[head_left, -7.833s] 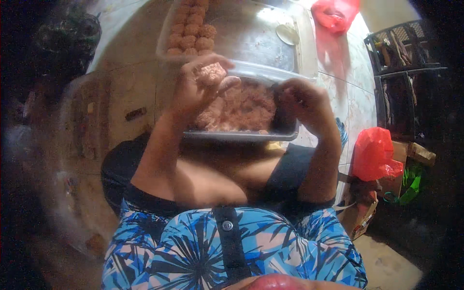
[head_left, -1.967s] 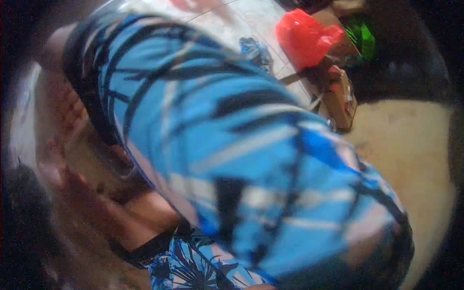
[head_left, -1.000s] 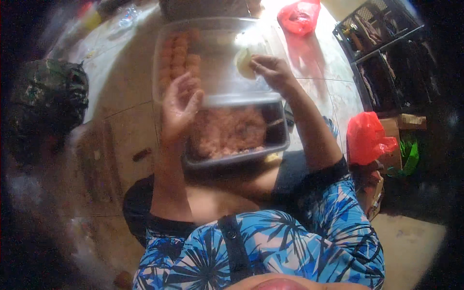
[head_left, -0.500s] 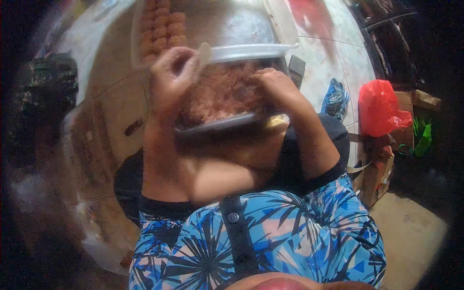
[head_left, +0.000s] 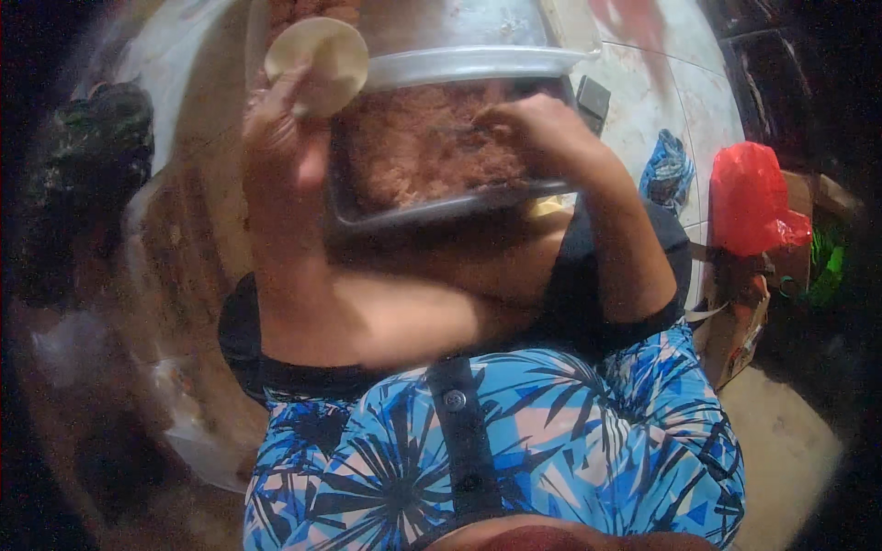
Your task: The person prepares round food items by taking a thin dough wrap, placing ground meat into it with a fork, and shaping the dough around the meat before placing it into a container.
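A thin, pale, round disc [head_left: 329, 64], like a wrapper, is held up in my left hand [head_left: 285, 124] at the upper left, thumb pressed on it. My right hand [head_left: 537, 129] reaches into the dark rectangular tub [head_left: 450, 197] in front of my lap, its fingers curled in or just over a reddish-brown crumbly mixture [head_left: 413, 138]; what they hold, if anything, I cannot make out. Behind the tub lies a translucent-rimmed tray [head_left: 581, 23], with rows of brown lumps [head_left: 299, 14] partly in view at its left.
A small grey object [head_left: 593, 103] and a crumpled blue bundle [head_left: 668, 170] sit right of the tub. Farther right are a red plastic bag [head_left: 749, 193], cardboard, green plastic [head_left: 827, 271] and dark crates [head_left: 763, 83]. A dark mottled bundle [head_left: 101, 165] is at the far left.
The pale disc was in my right hand a second ago; now my left hand holds it, raised leftward. My right hand has come down from the tray into the tub.
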A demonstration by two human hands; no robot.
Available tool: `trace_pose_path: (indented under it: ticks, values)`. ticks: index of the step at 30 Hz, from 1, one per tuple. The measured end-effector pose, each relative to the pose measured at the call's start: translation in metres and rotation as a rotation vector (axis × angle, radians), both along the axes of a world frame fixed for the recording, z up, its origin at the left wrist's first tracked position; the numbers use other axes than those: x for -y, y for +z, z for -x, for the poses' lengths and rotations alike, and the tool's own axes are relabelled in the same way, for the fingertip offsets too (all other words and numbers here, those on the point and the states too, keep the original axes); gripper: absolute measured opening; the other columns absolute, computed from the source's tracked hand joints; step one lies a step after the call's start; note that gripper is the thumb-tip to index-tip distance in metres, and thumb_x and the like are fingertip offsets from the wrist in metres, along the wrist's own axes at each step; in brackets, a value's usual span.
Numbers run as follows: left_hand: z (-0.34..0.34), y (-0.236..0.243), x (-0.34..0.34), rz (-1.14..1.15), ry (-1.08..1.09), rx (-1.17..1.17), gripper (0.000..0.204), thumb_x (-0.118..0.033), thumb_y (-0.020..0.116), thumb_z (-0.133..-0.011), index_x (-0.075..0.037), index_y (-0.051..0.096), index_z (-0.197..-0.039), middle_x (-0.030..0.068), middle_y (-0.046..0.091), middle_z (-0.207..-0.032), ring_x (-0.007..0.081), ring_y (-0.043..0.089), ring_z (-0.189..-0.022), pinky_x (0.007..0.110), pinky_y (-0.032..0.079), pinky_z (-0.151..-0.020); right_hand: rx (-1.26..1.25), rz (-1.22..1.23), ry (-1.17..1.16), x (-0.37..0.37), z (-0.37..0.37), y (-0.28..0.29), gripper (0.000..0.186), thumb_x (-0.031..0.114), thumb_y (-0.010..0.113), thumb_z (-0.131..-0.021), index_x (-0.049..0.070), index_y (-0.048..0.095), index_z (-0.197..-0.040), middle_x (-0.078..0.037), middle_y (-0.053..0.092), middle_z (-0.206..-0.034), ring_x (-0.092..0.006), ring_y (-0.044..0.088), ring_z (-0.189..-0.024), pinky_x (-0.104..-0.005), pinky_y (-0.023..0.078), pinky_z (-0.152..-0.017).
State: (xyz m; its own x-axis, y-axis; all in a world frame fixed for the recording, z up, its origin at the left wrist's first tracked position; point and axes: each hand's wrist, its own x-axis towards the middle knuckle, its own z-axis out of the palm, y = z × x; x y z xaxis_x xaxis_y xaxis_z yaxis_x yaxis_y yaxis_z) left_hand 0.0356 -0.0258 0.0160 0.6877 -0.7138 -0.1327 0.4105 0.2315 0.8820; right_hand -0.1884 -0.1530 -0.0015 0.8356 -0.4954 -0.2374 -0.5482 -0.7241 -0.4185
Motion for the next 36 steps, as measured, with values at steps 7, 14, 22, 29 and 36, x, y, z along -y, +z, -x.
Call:
trace_pose_path:
  ticks: [7, 14, 22, 29, 36]
  values:
    - [-0.006, 0.011, -0.001, 0.192, -0.012, -0.190, 0.029, -0.007, 0.060, -0.083, 0.002, 0.054, -0.110, 0.0144, 0.059, -0.107, 0.0239, 0.057, -0.099, 0.035, 0.045, -0.092, 0.056, 0.366, 0.144, -0.012, -0.040, -0.022, 0.013, 0.022, 0.058, -0.080, 0.017, 0.066, -0.089, -0.009, 0.065, -0.078, -0.0295, 0.063, -0.076, -0.0400, 0.049, -0.065]
    - [-0.011, 0.008, -0.001, 0.095, 0.130, -0.333, 0.031, -0.003, 0.061, -0.080, 0.004, 0.053, -0.109, 0.0150, 0.059, -0.108, 0.0255, 0.057, -0.100, 0.038, 0.046, -0.092, 0.052, 0.393, 0.285, -0.030, -0.050, -0.022, 0.009, 0.024, 0.062, -0.075, 0.016, 0.064, -0.078, -0.009, 0.062, -0.065, -0.0289, 0.063, -0.064, -0.0393, 0.048, -0.053]
    - [0.014, 0.025, 0.008, 0.041, 0.174, -0.314, 0.029, -0.004, 0.053, -0.086, 0.006, 0.051, -0.113, 0.0178, 0.057, -0.112, 0.0278, 0.057, -0.103, 0.040, 0.045, -0.094, 0.254, 0.157, 0.409, -0.043, -0.048, -0.034, 0.010, 0.024, 0.064, -0.074, 0.018, 0.067, -0.082, -0.011, 0.062, -0.065, -0.0297, 0.063, -0.063, -0.0408, 0.049, -0.055]
    - [0.001, 0.015, 0.007, -0.015, 0.156, -0.227, 0.030, -0.007, 0.046, -0.091, 0.008, 0.046, -0.117, 0.0194, 0.055, -0.114, 0.0296, 0.055, -0.105, 0.043, 0.042, -0.098, 0.117, -0.192, 0.269, -0.060, -0.060, -0.033, 0.017, 0.021, 0.066, -0.074, 0.016, 0.070, -0.090, -0.015, 0.066, -0.084, -0.0312, 0.064, -0.079, -0.0387, 0.050, -0.069]
    - [-0.010, 0.014, 0.004, 0.074, 0.171, -0.218, 0.038, -0.021, 0.034, -0.097, 0.006, 0.043, -0.121, 0.0213, 0.051, -0.120, 0.0326, 0.050, -0.111, 0.046, 0.039, -0.100, 0.503, -0.578, 0.091, -0.037, -0.054, -0.011, 0.019, 0.021, 0.070, -0.077, 0.008, 0.068, -0.090, -0.016, 0.065, -0.082, -0.0274, 0.064, -0.075, -0.0356, 0.049, -0.072]
